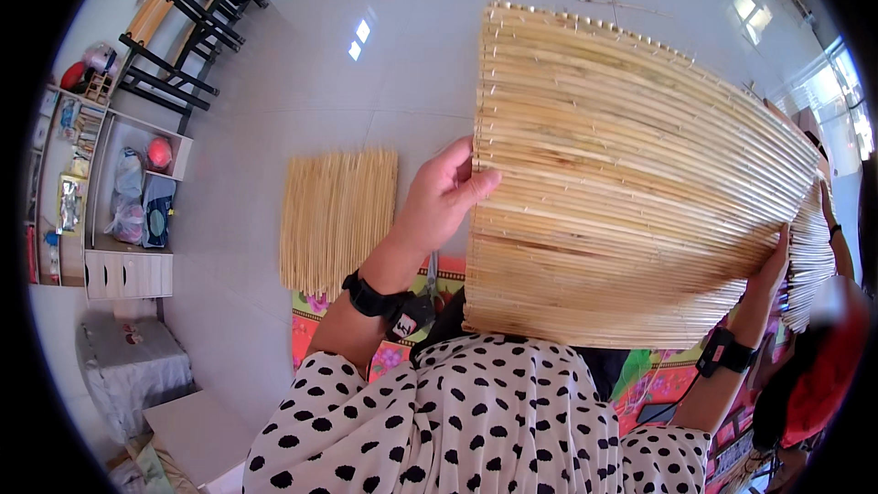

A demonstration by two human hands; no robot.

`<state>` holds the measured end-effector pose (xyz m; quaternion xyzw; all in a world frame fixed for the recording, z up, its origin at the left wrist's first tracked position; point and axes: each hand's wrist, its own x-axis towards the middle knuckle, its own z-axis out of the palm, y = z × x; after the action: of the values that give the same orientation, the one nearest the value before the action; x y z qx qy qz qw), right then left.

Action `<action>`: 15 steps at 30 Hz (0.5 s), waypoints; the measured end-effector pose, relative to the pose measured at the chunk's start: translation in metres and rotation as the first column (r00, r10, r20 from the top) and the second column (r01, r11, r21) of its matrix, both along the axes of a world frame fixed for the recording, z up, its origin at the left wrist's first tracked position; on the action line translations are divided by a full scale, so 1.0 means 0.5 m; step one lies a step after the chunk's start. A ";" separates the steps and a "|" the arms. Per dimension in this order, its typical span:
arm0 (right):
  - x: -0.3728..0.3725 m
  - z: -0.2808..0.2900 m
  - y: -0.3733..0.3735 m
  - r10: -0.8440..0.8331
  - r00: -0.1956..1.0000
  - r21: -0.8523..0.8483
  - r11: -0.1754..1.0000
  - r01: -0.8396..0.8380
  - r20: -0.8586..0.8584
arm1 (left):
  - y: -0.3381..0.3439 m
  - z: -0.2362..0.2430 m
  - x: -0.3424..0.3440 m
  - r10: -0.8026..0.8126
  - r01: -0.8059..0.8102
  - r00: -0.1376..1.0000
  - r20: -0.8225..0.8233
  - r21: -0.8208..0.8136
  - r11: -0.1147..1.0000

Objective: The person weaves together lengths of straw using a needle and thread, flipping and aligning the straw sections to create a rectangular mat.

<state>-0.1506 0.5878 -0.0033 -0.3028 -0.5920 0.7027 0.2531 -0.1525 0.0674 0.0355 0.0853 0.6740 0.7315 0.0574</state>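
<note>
Left hand [453,187] clamps the left edge of a straw-coloured reed mat [622,174], thumb on the near face, fingers mostly behind. Right hand [776,261] touches the mat's right edge, lower down; fingers partly hidden, can't tell how firmly it's closed. Mat is directly in front of the wearer, lower edge by the lap, filling the span between the hands; its reeds run long-axis crosswise, hand to hand, so neither hand is nearer, both at its ends. Scissors [432,276] lie below the left forearm. Left of that hand, apart, a smaller reed mat [338,220], reeds pointing away from the wearer. Far right: another person's hand [828,201] by another mat [809,261]. Shelf unit [128,274] far left.
</note>
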 end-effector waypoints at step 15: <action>-0.003 -0.044 0.024 0.032 0.998 -0.043 0.999 -0.030 0.061 | 0.004 0.002 -0.014 -0.044 0.047 0.998 0.037 -0.072 0.996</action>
<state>-0.1520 0.5998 -0.0254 -0.3206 -0.5892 0.7092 0.2172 -0.1593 0.0696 0.0366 0.0854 0.6969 0.7065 0.0890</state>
